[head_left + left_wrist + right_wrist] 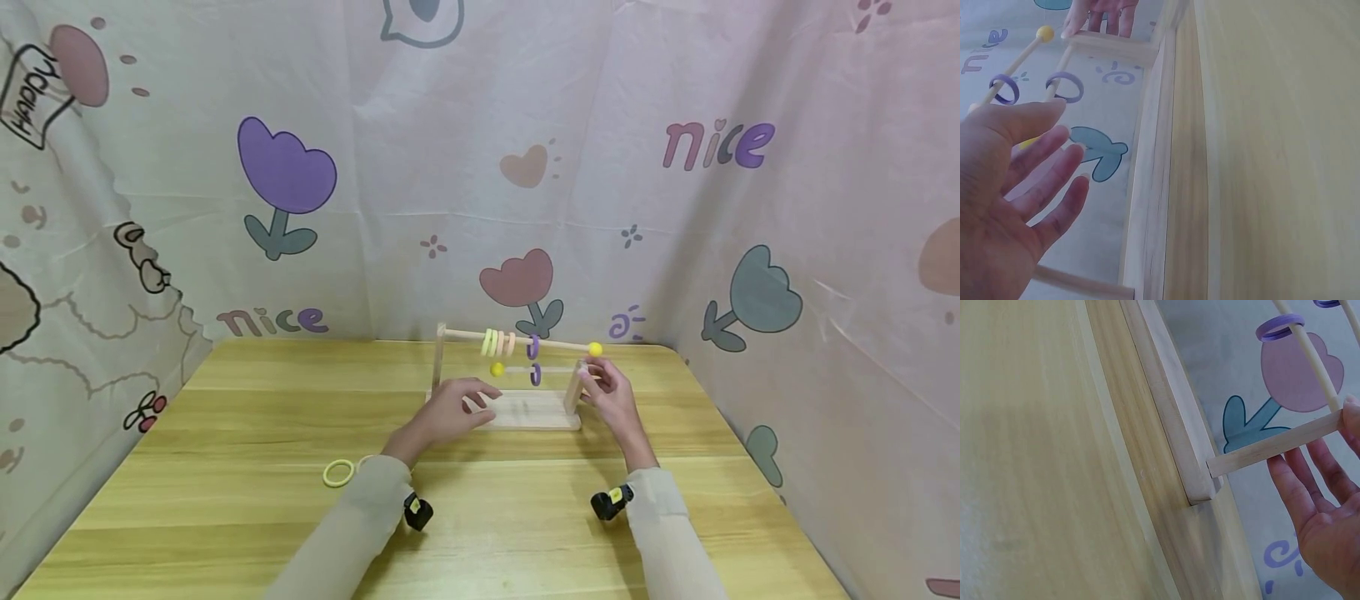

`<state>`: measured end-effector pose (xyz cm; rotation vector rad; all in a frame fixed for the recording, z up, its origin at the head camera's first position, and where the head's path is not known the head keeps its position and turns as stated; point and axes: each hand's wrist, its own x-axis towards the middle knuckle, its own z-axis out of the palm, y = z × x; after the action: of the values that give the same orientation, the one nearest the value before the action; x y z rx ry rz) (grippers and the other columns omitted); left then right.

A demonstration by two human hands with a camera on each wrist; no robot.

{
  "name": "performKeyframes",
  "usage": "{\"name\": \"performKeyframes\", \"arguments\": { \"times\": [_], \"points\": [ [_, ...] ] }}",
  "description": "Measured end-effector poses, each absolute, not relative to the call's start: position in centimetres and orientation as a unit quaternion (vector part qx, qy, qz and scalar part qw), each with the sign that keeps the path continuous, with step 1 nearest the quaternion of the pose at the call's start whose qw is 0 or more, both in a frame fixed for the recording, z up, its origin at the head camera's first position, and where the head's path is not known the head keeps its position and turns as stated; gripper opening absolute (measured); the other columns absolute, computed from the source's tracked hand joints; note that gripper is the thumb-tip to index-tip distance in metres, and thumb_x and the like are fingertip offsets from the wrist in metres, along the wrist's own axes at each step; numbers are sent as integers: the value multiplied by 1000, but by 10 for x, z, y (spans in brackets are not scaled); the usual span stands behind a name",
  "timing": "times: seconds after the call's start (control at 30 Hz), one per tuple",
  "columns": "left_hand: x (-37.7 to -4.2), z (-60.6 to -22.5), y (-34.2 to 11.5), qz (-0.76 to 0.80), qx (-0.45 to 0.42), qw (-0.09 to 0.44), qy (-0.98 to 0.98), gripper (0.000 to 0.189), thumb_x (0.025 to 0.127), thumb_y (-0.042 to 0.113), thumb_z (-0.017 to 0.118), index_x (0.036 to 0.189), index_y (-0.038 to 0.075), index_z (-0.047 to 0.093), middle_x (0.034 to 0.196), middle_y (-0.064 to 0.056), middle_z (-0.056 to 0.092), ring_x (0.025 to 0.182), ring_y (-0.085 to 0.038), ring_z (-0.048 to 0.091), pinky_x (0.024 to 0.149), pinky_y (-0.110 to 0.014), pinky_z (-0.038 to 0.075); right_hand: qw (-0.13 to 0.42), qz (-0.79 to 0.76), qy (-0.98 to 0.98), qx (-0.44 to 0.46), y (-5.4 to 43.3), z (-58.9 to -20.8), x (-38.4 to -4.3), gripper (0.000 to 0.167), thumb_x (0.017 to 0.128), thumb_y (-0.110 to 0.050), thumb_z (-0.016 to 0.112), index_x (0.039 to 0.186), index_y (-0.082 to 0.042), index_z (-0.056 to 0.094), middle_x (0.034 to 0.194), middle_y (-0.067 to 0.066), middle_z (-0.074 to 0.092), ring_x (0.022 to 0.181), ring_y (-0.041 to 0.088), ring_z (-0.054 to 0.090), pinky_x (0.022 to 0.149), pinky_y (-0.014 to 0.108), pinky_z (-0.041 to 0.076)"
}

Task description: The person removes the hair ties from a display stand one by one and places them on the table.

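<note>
Pinching the right post (573, 392) of the stand near its top, the person's right grip (613, 396) sets the thumb on one side and the fingers on the other. The left grip (452, 408) is released: its fingers are spread and slightly bent in front of the stand, near the lower rod (557, 369), and hold nothing. The stand is located close to the far edge of the tabletop (525, 533), right of that edge's middle, with its base (517, 410) roughly parallel to the edge. From the left post (438, 358), the upper rod (566, 343) extends toward the right and terminates in a yellow ball (596, 349). This rod carries light-green rings (487, 342), peach rings (512, 344) and, to their right, one purple ring (1017, 92). The lower rod extends from the right post toward the left, carries a second purple ring (1080, 87) and terminates in a second yellow ball (498, 369). A yellow ring (326, 475) lies flat toward the tabletop's left edge, well apart from the stand; another ring (363, 461), just beside it, is partly hidden by the left sleeve (360, 508).
</note>
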<state>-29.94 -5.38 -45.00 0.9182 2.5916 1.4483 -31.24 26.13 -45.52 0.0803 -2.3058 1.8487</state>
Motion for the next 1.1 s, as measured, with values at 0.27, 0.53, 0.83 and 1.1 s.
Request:
{"name": "performKeyframes", "arguments": {
  "times": [0.27,0.53,0.83,1.1],
  "points": [
    [-301,-446,-36,472,290,20,832,33,95,14,74,128,13,71,130,-12,71,101,-18,71,84,-28,59,94,622,-777,28,262,-456,-313,43,105,-20,60,142,0,52,120,10,60,101,12,64,84,29,62],
    [-305,-448,-20,474,284,19,833,41,95,13,74,136,15,67,134,-7,71,99,-17,73,80,-24,59,94,619,-780,25,262,-457,-312,41,105,-22,61,140,-3,55,123,13,59,99,9,64,86,33,63],
    [-309,-448,-9,482,280,25,830,42,96,14,73,137,10,66,138,-5,69,100,-20,74,80,-26,60,95,615,-782,23,262,-457,-312,40,105,-21,60,141,-4,54,130,20,58,106,18,64,89,38,62],
    [-313,-452,3,488,277,18,828,46,96,14,74,141,15,64,144,-3,64,97,-18,74,75,-21,58,95,626,-774,27,261,-456,-313,41,105,-19,60,142,-1,53,123,13,59,103,14,64,85,30,62]
  ]
}}
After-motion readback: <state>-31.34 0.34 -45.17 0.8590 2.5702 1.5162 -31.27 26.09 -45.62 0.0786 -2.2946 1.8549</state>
